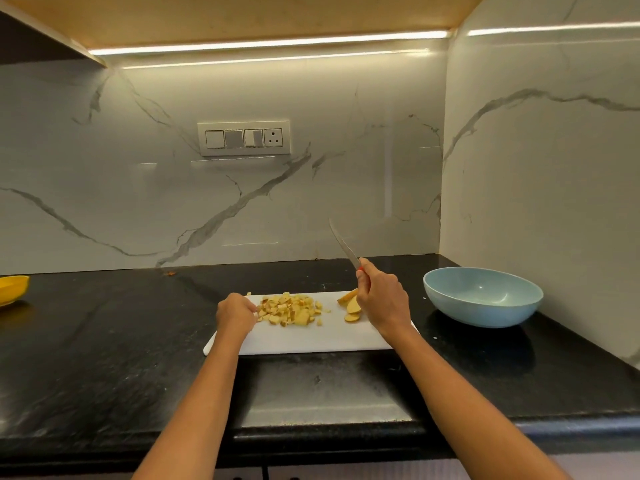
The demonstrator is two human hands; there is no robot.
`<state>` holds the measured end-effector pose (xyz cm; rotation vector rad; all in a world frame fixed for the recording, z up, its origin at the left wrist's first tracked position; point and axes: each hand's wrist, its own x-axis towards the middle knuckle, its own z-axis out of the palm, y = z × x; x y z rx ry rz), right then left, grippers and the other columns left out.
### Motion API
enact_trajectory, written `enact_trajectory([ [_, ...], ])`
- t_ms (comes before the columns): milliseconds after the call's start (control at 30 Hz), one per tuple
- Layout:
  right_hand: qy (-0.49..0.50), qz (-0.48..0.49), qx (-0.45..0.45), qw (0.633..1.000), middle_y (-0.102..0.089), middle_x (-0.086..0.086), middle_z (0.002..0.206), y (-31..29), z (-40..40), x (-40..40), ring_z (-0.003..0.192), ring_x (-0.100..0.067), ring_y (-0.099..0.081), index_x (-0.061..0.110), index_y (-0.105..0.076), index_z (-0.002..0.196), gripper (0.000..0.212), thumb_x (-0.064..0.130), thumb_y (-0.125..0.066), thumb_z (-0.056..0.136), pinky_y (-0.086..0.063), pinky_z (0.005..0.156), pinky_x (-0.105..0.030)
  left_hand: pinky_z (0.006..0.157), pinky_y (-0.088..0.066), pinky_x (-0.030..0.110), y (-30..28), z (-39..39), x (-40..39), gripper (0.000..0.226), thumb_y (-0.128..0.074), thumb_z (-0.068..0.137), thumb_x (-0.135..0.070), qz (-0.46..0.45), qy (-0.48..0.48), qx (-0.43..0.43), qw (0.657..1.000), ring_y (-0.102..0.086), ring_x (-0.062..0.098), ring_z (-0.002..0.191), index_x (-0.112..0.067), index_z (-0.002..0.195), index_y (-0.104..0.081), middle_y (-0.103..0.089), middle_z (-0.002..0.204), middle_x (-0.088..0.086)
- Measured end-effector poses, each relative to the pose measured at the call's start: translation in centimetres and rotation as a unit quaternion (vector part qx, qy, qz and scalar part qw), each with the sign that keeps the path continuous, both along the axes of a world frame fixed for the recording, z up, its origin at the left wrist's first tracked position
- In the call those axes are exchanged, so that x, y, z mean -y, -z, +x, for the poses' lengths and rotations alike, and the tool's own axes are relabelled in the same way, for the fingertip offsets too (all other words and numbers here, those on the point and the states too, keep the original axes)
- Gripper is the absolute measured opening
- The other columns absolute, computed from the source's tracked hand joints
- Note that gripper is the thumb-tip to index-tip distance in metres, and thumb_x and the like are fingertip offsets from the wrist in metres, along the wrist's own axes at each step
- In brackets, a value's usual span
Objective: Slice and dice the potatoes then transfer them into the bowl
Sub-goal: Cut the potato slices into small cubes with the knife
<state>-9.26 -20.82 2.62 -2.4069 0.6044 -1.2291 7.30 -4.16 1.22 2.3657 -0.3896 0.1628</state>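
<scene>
Head view: knife up, dice gathered, slices still waiting

Head camera looks down on a white cutting board (311,337) set square on the black counter (104,341), and the right hand (381,299) has its fingers wrapped round the red handle of a knife (343,245), blade tilted up and away toward the wall, clear of the food; that reads as a pause between cuts, edge kept safely off the board. Over on the other side, the left hand (235,311) sits at the edge of the diced potato pile (291,310), fingers curled in against the cubes, apparently corralling them; whether it actually pinches any I cannot tell. Those dice are pale yellow with brown skin edges, small and uneven, heaped mid-board. Just beside the knife hand lie a few potato slices (351,306), flat rounds and a wedge, not yet diced. The blue bowl (483,296) stands on the counter to the right of the board, near it, with no potato showing inside, so the transfer looks still to come, and it's placed handily for a sweep across
</scene>
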Motion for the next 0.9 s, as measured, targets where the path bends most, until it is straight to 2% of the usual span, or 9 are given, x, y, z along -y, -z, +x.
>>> enact_trajectory([
  [200, -0.002, -0.002, -0.007, 1.000, -0.067, -0.007, 0.081, 0.1, -0.2, 0.0, 0.063, -0.014, -0.057, 0.011, -0.051, 0.132, 0.036, 0.023, -0.037, 0.101, -0.041, 0.053, -0.019, 0.097, -0.046, 0.034, 0.3, -0.9, -1.2, 0.018, -0.067, 0.083, -0.007, 0.012, 0.029, -0.013, 0.999, -0.058, 0.027, 0.105, -0.007, 0.100, -0.071, -0.063, 0.114, 0.013],
  [467, -0.011, 0.001, -0.008, 1.000, -0.068, -0.007, 0.086, 0.2, -0.8, -0.8, 0.071, -0.017, -0.063, 0.012, -0.048, 0.135, 0.038, 0.025, -0.037, 0.101, -0.053, 0.068, -0.031, 0.089, -0.048, 0.032, 0.5, -2.9, -2.4, 0.016, -0.067, 0.083, -0.007, 0.020, 0.022, 0.006, 1.000, -0.058, 0.028, 0.103, -0.008, 0.098, -0.072, -0.064, 0.112, 0.013],
  [567, -0.014, 0.002, -0.012, 1.000, -0.069, -0.007, 0.087, 0.1, -0.8, -0.8, 0.072, -0.016, -0.064, 0.012, -0.048, 0.135, 0.038, 0.025, -0.037, 0.101, -0.052, 0.068, -0.029, 0.084, -0.045, 0.032, 0.5, -3.8, -2.2, 0.019, -0.061, 0.086, -0.003, -0.046, -0.003, 0.072, 0.996, -0.057, 0.029, 0.106, -0.004, 0.103, -0.069, -0.065, 0.111, 0.013],
  [633, -0.017, -0.001, -0.019, 1.000, -0.068, -0.007, 0.087, 0.1, -0.8, -0.7, 0.071, -0.016, -0.063, 0.010, -0.050, 0.133, 0.037, 0.024, -0.037, 0.101, -0.050, 0.065, -0.025, 0.086, -0.045, 0.029, 0.1, -4.7, -1.8, 0.021, -0.064, 0.084, -0.003, -0.135, 0.044, 0.148, 0.979, -0.060, 0.025, 0.103, -0.002, 0.105, -0.068, -0.067, 0.109, 0.014],
  [700, -0.020, -0.005, -0.023, 1.000, -0.068, -0.007, 0.087, 0.1, -0.6, -0.7, 0.068, -0.014, -0.062, 0.010, -0.051, 0.131, 0.036, 0.024, -0.037, 0.101, -0.048, 0.061, -0.020, 0.083, -0.046, 0.023, -0.4, -5.5, -1.0, 0.022, -0.071, 0.079, -0.012, -0.155, 0.161, 0.188, 0.956, -0.060, 0.016, 0.092, -0.008, 0.101, -0.070, -0.069, 0.100, 0.006],
  [800, -0.023, -0.007, -0.023, 0.999, -0.068, -0.006, 0.087, 0.1, -0.5, -0.7, 0.067, -0.014, -0.061, 0.011, -0.050, 0.132, 0.036, 0.024, -0.036, 0.101, -0.046, 0.058, -0.019, 0.078, -0.041, 0.021, -0.1, -6.1, 0.1, 0.031, -0.077, 0.072, -0.031, -0.042, 0.283, 0.147, 0.947, -0.050, 0.011, 0.093, -0.023, 0.101, -0.069, -0.064, 0.097, -0.008],
  [900, -0.024, -0.012, -0.017, 1.000, -0.068, -0.007, 0.088, 0.1, -0.4, -0.5, 0.071, -0.016, -0.063, 0.011, -0.050, 0.132, 0.036, 0.024, -0.036, 0.101, -0.048, 0.061, -0.021, 0.088, -0.038, 0.029, 0.5, -5.7, 0.7, 0.031, -0.070, 0.077, -0.041, 0.095, 0.298, 0.166, 0.935, -0.044, 0.011, 0.104, -0.030, 0.106, -0.066, -0.061, 0.109, -0.010],
])
